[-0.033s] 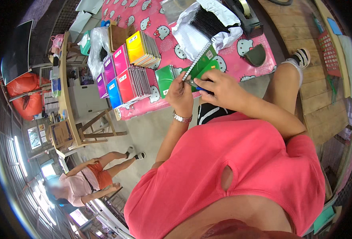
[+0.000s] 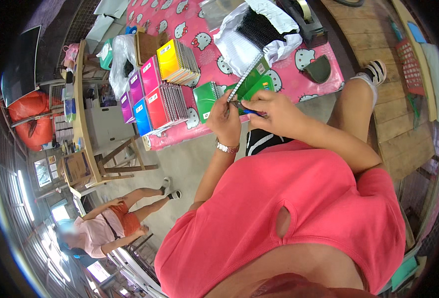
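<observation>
The left grip (image 2: 226,120) pinches the lower end of a green spiral notebook (image 2: 256,74), which slants up over the near edge of the pink-covered desk (image 2: 208,63). The right grip (image 2: 276,111) is clenched around blue-handled pliers (image 2: 252,112), their tip by the bottom of the white coil (image 2: 244,78). Colourful notebook stacks (image 2: 161,107) stand to the left.

Head cam: left of pair, wide fisheye, worn up top, facing dn. Shirt (image 2: 279,198) v. near, fills btm; left hand (image 2: 224,120) & right hand (image 2: 277,115) mid-frame, close; table (image 2: 294,84) farther, up top. Wide FOV gets person (image 2: 106,226) far left, planks (image 2: 401,119) right. Edges bend twd dark rim.
</observation>
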Demonstrator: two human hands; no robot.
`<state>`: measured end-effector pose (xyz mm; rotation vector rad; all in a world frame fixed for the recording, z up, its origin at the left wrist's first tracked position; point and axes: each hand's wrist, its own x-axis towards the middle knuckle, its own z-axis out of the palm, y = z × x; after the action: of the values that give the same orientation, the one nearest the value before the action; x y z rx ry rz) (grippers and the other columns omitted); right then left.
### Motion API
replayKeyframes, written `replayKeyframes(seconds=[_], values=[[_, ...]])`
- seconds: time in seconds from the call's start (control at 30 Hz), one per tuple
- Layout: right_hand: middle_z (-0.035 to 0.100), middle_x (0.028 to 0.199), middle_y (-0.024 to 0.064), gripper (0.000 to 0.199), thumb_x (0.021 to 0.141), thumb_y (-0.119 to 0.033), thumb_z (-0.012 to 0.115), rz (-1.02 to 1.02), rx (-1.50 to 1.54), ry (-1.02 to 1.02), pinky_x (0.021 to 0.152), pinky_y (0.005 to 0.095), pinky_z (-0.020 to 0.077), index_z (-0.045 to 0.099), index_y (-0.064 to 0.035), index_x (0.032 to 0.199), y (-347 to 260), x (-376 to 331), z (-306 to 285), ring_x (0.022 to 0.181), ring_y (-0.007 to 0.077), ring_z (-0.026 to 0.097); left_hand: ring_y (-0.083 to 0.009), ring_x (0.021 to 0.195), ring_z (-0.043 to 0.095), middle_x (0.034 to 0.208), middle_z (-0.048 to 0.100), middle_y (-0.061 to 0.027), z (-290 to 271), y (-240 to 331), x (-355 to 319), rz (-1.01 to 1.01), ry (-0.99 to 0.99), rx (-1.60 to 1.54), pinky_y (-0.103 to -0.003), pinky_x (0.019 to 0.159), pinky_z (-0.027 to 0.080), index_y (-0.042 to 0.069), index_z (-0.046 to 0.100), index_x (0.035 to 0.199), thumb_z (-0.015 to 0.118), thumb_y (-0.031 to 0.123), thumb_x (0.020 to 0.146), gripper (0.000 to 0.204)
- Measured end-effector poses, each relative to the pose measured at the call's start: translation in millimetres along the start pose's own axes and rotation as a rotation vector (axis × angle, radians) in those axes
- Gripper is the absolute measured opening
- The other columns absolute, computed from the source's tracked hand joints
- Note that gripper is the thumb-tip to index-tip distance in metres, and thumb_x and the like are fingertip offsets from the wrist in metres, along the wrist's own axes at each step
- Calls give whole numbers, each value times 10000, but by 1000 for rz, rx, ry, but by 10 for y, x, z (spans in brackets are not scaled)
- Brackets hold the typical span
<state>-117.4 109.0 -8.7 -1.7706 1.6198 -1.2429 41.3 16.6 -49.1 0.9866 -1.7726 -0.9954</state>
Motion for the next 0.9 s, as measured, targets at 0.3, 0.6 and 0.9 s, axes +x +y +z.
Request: replayKeyframes(seconds=[0.3, 0.6, 0.9], values=[[688, 979, 96, 293, 849, -91, 672, 370, 506, -18, 808, 315, 516, 662, -13, 1132, 271, -16, 26, 884, 167, 651, -150, 788, 666, 946, 700, -118, -141, 34, 85, -50, 223, -231, -263, 638, 554, -39, 663, 1054, 658, -43, 858, 196], [612, 908, 162, 192, 772, -159, 662, 300, -365, 151, 768, 450, 506, 649, -23, 907, 1160, -203, -76, 875, 370, 614, -153, 820, 634, 1027, 643, -115, -837, -906, 89, -560, 465, -255, -282, 627, 562, -70, 543, 1187, 626, -35, 882, 318], [613, 928, 153, 151, 798, -130, 637, 60, -593, 241, 801, 424, 527, 632, -21, 903, 1602, 1224, -153, 916, 338, 621, -95, 651, 494, 991, 703, -74, -763, -1263, -74, -468, 371, 289, -271, 618, 444, -27, 659, 1153, 718, 72, 828, 345]])
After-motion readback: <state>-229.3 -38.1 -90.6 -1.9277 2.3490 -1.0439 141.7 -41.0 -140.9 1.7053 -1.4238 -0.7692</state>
